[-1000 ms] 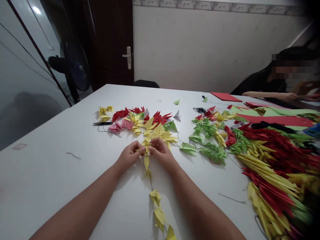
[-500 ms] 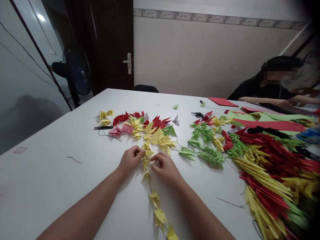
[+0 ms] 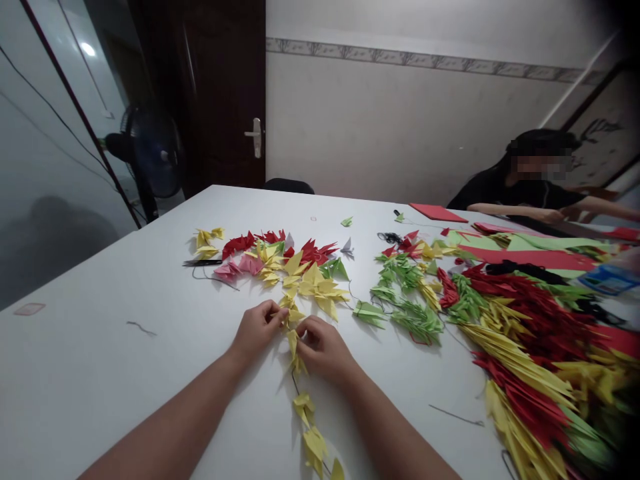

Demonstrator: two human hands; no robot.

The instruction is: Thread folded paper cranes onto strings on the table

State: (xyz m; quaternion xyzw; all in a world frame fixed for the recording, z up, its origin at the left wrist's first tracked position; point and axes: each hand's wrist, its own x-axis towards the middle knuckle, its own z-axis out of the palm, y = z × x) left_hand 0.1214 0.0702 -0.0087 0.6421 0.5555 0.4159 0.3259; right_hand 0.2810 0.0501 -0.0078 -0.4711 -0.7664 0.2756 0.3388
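Yellow paper string: lengthwise between the two hands

Near end first: the string [image 3: 303, 408] lies on the white counter [image 3: 100, 373], long axis running away from the body and leaning slightly left. Folded pieces sit apart on dark thread [image 3: 295, 383] here, bunching closer further up.

Hands next, one per side. Right hand [image 3: 325, 350] is on the string's right, fingertips curled in at a yellow piece, touching or nearly; can't tell if gripping. Left hand [image 3: 259, 332] is on the left, a bit further up, thumb and fingers pinching a piece. Key relation: string crosses the gap between them, so left fingers have it to their right, right fingers to their left; right hand is nearer the body end.

Beyond: string meets a mixed bunch [image 3: 270, 257] of yellow, red and pink pieces. Dark slim tool [image 3: 203, 263] to its left, green pieces [image 3: 417, 320] well to the right. Far side: co-worker's forearm [image 3: 530, 212].
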